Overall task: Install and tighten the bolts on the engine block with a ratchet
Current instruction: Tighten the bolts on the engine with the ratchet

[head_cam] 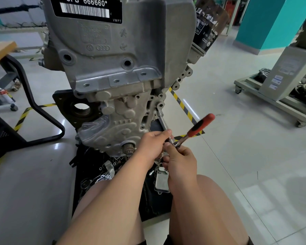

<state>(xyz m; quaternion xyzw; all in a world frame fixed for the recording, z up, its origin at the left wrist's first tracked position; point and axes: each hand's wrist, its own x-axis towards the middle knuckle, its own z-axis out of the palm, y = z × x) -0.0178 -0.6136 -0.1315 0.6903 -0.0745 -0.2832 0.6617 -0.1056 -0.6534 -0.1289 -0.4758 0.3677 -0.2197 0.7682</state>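
The ratchet point(200, 125) has a red-and-black handle, blurred, slanting up to the right, and a chrome head low between my hands. From the head a slim chrome extension bar point(163, 122) runs up into a bolt boss on the right edge of the grey cast engine block point(116, 71), which stands upright on a black mat point(154, 207) on the floor. My left hand point(152, 147) has its grip curled round the bar's lower end. My right hand point(181, 161) pinches the ratchet head between thumb and fingers. A black oil filter point(209, 27) juts from the block's upper right.
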